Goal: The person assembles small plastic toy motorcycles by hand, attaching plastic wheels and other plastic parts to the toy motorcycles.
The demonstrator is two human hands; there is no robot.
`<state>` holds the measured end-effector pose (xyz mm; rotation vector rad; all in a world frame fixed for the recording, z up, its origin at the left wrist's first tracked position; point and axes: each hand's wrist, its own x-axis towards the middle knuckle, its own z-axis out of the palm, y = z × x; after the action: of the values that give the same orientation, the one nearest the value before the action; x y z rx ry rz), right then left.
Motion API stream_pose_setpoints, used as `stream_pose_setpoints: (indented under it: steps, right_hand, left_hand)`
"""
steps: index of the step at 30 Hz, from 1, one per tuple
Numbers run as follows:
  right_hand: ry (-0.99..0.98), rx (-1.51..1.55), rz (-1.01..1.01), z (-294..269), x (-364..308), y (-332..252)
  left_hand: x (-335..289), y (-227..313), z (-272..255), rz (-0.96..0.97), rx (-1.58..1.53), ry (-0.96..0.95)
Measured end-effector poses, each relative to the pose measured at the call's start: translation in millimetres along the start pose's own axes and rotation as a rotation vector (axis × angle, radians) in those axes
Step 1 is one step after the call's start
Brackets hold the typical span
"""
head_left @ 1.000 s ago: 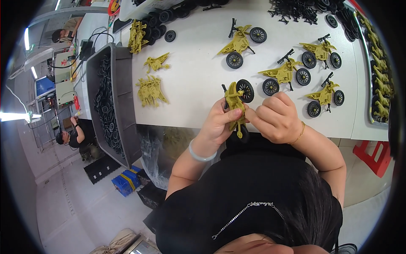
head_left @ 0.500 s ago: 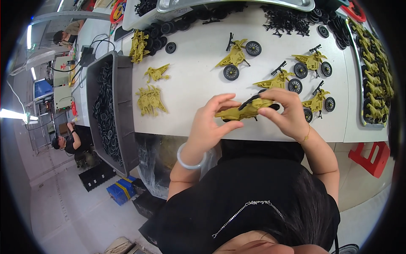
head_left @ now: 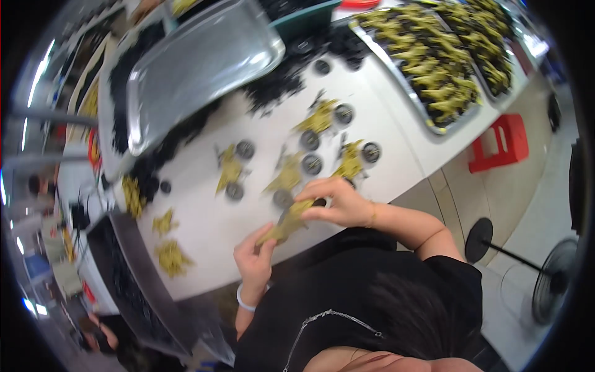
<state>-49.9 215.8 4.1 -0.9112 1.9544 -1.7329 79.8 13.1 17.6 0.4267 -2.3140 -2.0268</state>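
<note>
Between my hands is a yellow toy motorcycle (head_left: 290,221) with dark parts, blurred by motion. My left hand (head_left: 253,259) pinches its lower-left end between thumb and fingers. At the other end, my right hand (head_left: 339,203) grips it, partly covering a dark piece near the fingertips. Just beyond my hands, several yellow toy motorcycles with black spoked wheels lie on the white table: one at the left (head_left: 230,168), one in the middle (head_left: 288,170), one farther back (head_left: 320,116) and one by my right hand (head_left: 351,160), partly hidden by it.
Loose yellow body pieces (head_left: 173,259) lie at the left, beside a grey bin (head_left: 153,273) of black parts. A bare metal tray (head_left: 204,68) sits far left, near piled black parts (head_left: 273,92). Filled trays (head_left: 438,129), a red stool (head_left: 502,144) and a fan (head_left: 556,280) are at right.
The whole view has swung toward the right, bringing the filled trays and fan further in. Both hands still hold the toy motorcycle, now tilted, with my left hand at its lower end.
</note>
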Motion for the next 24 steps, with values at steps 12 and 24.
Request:
stream_pose_setpoints:
  steps: [12, 24]
  right_hand:
    - [1.069, -0.115, -0.032, -309, -70, 7]
    - [1.148, -0.586, 0.227, -408, -110, 88]
  left_hand:
    - [6, -21, -4, 0.184, 0.179, 0.098]
    - [14, -14, 13, 0.279, 0.410, 0.160]
